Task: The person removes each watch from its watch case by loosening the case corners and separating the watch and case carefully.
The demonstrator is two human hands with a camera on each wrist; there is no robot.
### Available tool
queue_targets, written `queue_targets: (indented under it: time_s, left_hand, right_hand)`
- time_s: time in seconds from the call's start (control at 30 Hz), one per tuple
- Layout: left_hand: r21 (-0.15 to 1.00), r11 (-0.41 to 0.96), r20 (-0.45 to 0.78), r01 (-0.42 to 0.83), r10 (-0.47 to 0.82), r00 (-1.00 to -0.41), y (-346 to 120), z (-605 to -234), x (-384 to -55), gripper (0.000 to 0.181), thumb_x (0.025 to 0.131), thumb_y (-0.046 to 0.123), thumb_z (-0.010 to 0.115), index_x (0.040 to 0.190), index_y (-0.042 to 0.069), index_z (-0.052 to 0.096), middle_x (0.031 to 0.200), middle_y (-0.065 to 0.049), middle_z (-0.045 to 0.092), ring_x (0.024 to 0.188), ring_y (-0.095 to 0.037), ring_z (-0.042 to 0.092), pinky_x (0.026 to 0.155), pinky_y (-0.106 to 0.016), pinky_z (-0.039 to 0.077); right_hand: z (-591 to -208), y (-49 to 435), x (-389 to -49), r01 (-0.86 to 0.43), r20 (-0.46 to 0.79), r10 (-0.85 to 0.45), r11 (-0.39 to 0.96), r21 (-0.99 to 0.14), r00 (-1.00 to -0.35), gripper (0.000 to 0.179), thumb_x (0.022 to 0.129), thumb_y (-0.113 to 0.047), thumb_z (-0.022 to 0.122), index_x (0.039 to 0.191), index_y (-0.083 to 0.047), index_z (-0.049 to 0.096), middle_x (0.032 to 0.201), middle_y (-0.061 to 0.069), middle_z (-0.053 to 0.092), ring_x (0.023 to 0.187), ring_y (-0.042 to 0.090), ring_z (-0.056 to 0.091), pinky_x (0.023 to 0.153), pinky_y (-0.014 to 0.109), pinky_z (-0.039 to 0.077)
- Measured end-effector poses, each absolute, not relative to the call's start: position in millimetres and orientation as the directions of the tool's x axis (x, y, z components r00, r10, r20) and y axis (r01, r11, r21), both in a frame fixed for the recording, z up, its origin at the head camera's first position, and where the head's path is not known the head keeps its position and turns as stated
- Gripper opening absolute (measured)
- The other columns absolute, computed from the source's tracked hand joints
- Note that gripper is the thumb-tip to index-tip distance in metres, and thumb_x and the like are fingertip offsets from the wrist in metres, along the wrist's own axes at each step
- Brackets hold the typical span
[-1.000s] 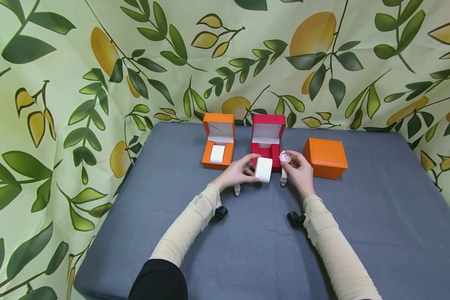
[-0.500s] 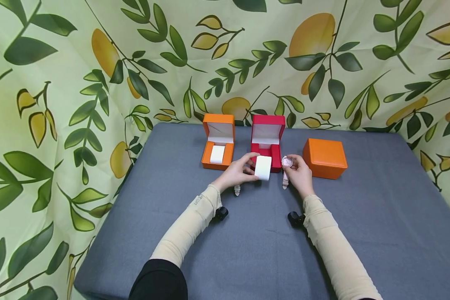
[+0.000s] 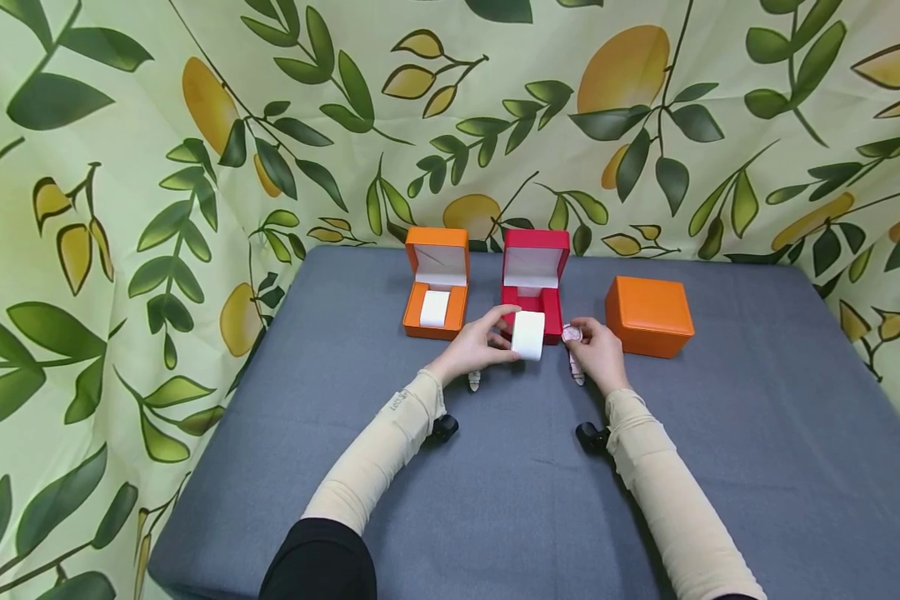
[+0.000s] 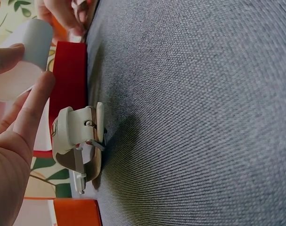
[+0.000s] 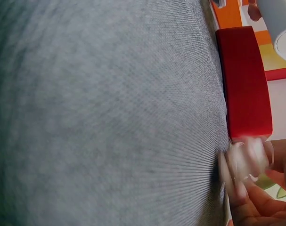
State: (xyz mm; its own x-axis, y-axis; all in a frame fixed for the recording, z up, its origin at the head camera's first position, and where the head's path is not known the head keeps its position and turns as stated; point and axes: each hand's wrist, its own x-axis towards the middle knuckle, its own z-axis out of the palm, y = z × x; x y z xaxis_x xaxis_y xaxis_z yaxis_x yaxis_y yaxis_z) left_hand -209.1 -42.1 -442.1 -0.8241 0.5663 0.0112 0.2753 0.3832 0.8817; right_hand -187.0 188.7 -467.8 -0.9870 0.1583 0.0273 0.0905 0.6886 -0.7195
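My left hand [image 3: 474, 343] pinches a white watch pillow [image 3: 528, 335] by its ends, thumb on one side and fingers on the other, in front of the open red box [image 3: 537, 250]. Right of that box, my right hand [image 3: 600, 355] holds a pink-faced watch [image 3: 572, 333] low at the cloth, its strap pointing toward me. Motion blurs this watch [image 5: 249, 157] in the right wrist view. A second watch [image 4: 69, 134], with a pale buckled strap, rests on the table below my left hand. Only its strap end shows in the head view, the rest being hidden.
An open orange box [image 3: 437, 250] with a white pillow [image 3: 434, 308] inside stands left of the red one. A closed orange box [image 3: 652, 317] is just right of my right hand. Grey cloth covers the table [image 3: 525, 517], and a leaf-patterned curtain [image 3: 495, 100] hangs behind.
My right hand has moved slightly toward me and lower with the pink-faced watch, whose face now tilts differently. The left hand keeps hold of the watch pillow almost in place.
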Motion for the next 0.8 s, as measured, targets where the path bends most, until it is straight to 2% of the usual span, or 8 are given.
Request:
queue_targets:
  time_s: [0.17, 0.37, 0.8]
  left_hand:
    - [0.884, 0.388, -0.001, 0.262, 0.562, -0.827, -41, -440, -208, 0.073, 0.079, 0.017, 0.074, 0.14, 0.021, 0.034, 0.114, -0.013, 0.055, 0.09, -0.019, 0.066, 0.088, -0.035, 0.051]
    - [0.881, 0.399, -0.007, 0.255, 0.55, -0.835, -40, -439, -207, 0.072, 0.079, 0.02, 0.075, 0.138, 0.027, 0.036, 0.112, -0.01, 0.055, 0.088, -0.016, 0.066, 0.087, -0.032, 0.051]
    - [0.875, 0.404, -0.005, 0.266, 0.558, -0.83, -40, -440, -207, 0.073, 0.079, 0.02, 0.074, 0.14, 0.022, 0.034, 0.111, -0.01, 0.056, 0.087, -0.015, 0.066, 0.083, -0.028, 0.052]
  right_hand:
    - [-463, 187, -186, 0.083, 0.025, 0.133, 0.743, -0.664, -0.991, 0.036, 0.088, -0.011, 0.054, 0.121, 0.002, 0.057, 0.105, 0.022, 0.054, 0.091, 0.031, 0.051, 0.078, 0.04, 0.048]
    - [-462, 185, -184, 0.081, 0.052, 0.145, 0.774, -0.628, -0.988, 0.037, 0.087, -0.014, 0.055, 0.119, 0.005, 0.057, 0.106, 0.025, 0.056, 0.094, 0.036, 0.053, 0.083, 0.048, 0.046]
    - [-454, 188, -179, 0.162, -0.033, 0.182, 0.759, -0.63, -0.983, 0.036, 0.091, -0.021, 0.05, 0.116, 0.003, 0.058, 0.102, 0.021, 0.054, 0.089, 0.031, 0.049, 0.078, 0.042, 0.045]
